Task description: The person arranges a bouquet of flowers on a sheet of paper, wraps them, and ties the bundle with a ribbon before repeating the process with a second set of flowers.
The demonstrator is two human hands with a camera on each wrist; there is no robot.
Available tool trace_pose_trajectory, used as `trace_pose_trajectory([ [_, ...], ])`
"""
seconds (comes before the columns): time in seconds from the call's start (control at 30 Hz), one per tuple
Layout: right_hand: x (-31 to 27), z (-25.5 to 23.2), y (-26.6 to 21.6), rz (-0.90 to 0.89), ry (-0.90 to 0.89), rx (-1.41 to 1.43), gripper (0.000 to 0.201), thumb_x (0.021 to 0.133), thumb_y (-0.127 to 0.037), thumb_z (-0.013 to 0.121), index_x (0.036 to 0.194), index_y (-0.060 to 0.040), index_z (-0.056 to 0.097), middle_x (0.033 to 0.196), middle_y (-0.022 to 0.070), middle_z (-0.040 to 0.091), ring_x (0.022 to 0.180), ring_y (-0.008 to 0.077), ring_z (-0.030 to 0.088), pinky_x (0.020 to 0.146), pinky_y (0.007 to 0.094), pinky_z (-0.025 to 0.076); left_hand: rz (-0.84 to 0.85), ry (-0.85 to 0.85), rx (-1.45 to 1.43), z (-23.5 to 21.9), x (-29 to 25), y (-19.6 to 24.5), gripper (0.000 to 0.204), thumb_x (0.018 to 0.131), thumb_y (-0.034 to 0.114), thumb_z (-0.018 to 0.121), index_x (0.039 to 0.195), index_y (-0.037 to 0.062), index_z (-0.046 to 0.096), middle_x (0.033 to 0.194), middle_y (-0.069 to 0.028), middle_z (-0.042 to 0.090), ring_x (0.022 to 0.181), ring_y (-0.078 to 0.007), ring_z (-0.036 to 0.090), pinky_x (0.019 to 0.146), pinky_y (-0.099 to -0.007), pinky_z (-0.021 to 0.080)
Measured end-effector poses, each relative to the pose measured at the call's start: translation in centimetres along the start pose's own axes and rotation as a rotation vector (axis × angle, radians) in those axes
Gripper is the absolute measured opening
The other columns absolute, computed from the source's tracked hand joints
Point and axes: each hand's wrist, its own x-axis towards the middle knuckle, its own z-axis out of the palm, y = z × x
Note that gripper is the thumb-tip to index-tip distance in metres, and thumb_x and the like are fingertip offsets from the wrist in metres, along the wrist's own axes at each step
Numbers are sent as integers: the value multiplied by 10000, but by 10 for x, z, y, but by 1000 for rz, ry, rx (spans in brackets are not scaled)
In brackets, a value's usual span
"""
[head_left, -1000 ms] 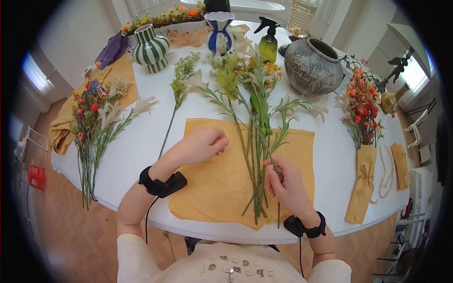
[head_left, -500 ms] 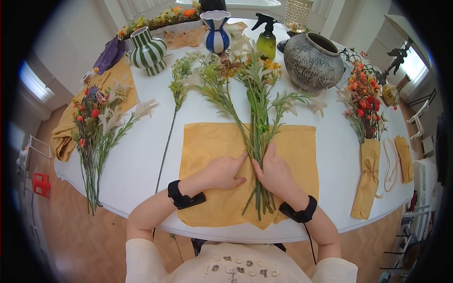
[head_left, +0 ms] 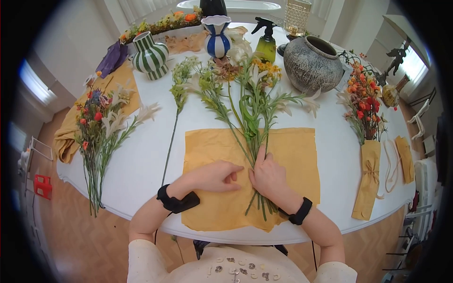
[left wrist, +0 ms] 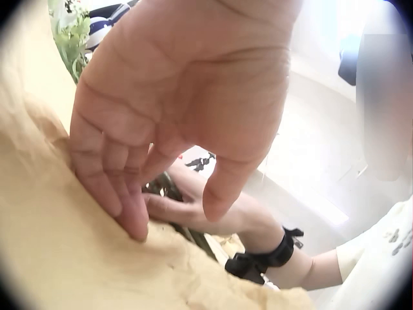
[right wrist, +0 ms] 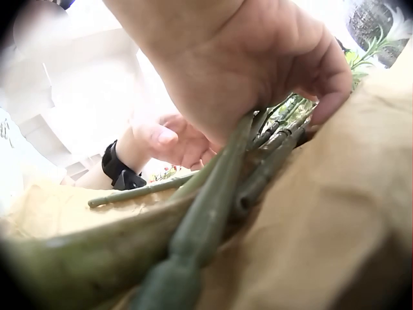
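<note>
A bunch of artificial flowers [head_left: 257,113] with white lilies, green sprigs and yellow blooms lies over a sheet of tan wrapping paper [head_left: 207,146]. My right hand [head_left: 270,177] grips its stems low down, fingers curled round them; the cut ends stick out below the palm. In the right wrist view the green stems [right wrist: 213,213] run under that hand. Just left of the stems is my left hand [head_left: 217,177], holding nothing, its fingers loosely bent. The left wrist view shows the left hand [left wrist: 174,110] with fingertips right at the paper.
A single green sprig [head_left: 175,122] lies left of the paper. Another bunch [head_left: 101,137] is farther left, and a wrapped bouquet [head_left: 365,174] at right. Behind stand a striped green vase [head_left: 151,56], a blue-white vase [head_left: 217,42], a spray bottle [head_left: 266,45] and a grey pot [head_left: 312,66].
My right hand went from pinching a stem at the side to gripping the whole bunch. The left hand came in to touch the stems, then drew slightly back left.
</note>
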Motion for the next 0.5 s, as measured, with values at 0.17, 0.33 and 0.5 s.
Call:
trace_pose_trajectory([
  [0.17,3,9,3,45,-35,86,629,770,-229,577,1227,105,302,883,208,512,660,300,613,516,390,498,-561,686,725,-49,-46,-19,310,807,255,586,916,-23,505,836,-173,597,741,-310,596,638,-370,486],
  [0.33,3,10,7,13,-20,110,629,792,-263,565,1219,116,300,882,207,518,659,317,612,529,398,503,-919,407,645,-63,-54,-64,320,818,290,536,926,-10,512,833,-199,607,778,-360,596,661,-420,486],
  [0.5,-2,-5,7,9,-19,115,723,796,-391,571,1219,124,292,866,210,536,652,315,613,518,386,502,-841,413,623,-62,-52,-87,260,815,232,498,886,-15,536,814,-213,612,805,-354,604,688,-440,485],
])
